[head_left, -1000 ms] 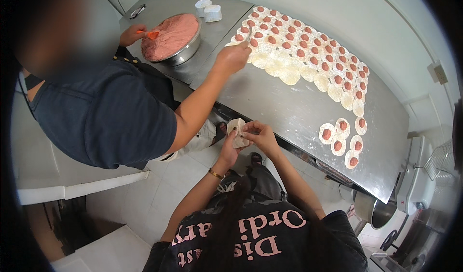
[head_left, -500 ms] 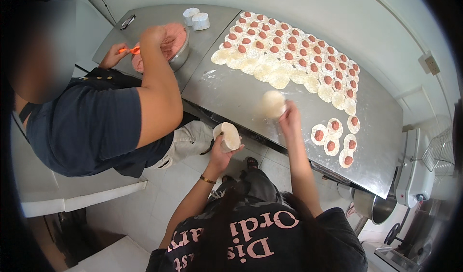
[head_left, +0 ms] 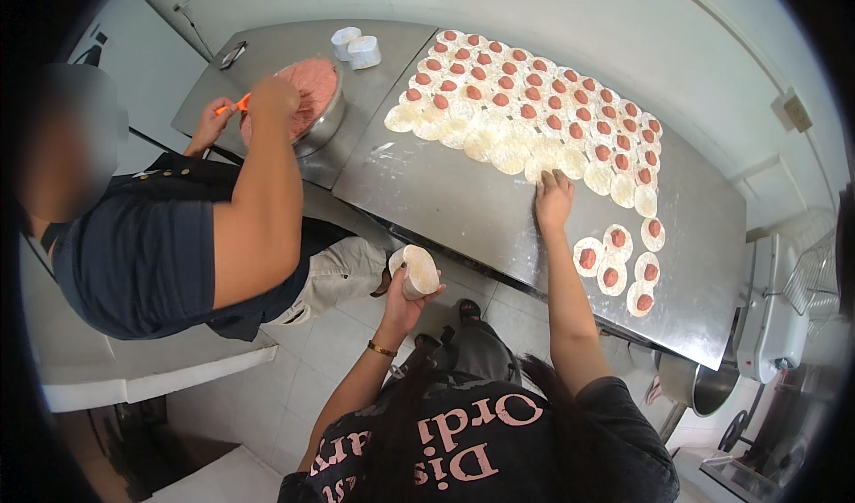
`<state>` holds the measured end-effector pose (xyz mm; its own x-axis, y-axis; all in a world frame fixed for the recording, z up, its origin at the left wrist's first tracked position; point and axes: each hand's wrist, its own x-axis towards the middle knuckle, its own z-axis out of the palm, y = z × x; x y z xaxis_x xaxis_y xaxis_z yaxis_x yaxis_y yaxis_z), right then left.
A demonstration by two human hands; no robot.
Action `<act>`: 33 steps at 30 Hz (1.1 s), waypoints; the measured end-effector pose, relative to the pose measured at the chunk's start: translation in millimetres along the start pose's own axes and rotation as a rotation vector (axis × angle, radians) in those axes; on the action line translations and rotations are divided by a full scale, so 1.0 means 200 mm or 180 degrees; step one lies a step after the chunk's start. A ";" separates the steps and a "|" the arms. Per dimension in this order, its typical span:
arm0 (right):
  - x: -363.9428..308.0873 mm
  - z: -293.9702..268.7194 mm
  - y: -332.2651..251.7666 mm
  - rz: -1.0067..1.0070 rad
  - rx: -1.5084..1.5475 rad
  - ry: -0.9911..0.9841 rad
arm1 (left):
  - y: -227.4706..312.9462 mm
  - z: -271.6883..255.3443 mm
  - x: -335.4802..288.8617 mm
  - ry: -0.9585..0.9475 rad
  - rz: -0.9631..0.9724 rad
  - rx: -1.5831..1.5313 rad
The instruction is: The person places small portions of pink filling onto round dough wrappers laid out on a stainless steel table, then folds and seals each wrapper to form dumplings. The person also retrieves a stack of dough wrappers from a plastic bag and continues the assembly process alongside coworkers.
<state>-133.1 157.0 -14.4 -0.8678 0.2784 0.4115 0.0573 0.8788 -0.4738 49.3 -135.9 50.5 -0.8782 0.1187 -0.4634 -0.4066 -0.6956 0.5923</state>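
Observation:
My left hand (head_left: 408, 305) is closed round a thick stack of round dough wrappers (head_left: 419, 269), held in front of the table's near edge. Out over the steel table, my right hand (head_left: 554, 202) has its fingertips bunched on the near edge of a single round wrapper (head_left: 540, 158). That wrapper lies at the front of overlapping rows, against other bare wrappers (head_left: 479, 144). Behind them, many wrappers carry a lump of pink filling (head_left: 529, 111) each. The fingertips partly hide the wrapper's edge.
At the left a co-worker (head_left: 151, 245) holds an orange-handled tool (head_left: 233, 106) over a metal bowl (head_left: 331, 120) of pink filling. Two wrapped white stacks (head_left: 363, 52) stand behind. Several filled wrappers (head_left: 611, 276) lie at the table's right. A white machine (head_left: 766, 316) stands beyond.
My right hand has moved forward and right, bringing the wrapper from above bare steel to the front row. My left hand still holds the stack. The co-worker's arm has shifted at the bowl.

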 end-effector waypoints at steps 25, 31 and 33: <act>-0.52 -0.50 -0.65 0.1459 0.3730 -0.2500 | -0.08 0.20 0.16 -0.0575 -0.0006 0.0888; -0.57 -0.50 -0.54 0.1638 0.3954 -0.2218 | -0.14 0.27 0.16 -0.0604 -0.0113 0.1047; -0.56 -0.49 -0.51 0.1857 0.3962 -0.1949 | -0.15 0.29 0.16 -0.0582 -0.0160 0.0870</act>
<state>6.7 74.8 64.6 -0.9558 -0.0136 -0.2937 0.2867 -0.2642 -0.9209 19.4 -70.9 56.8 -0.8759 0.2906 -0.3852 -0.4815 -0.4726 0.7381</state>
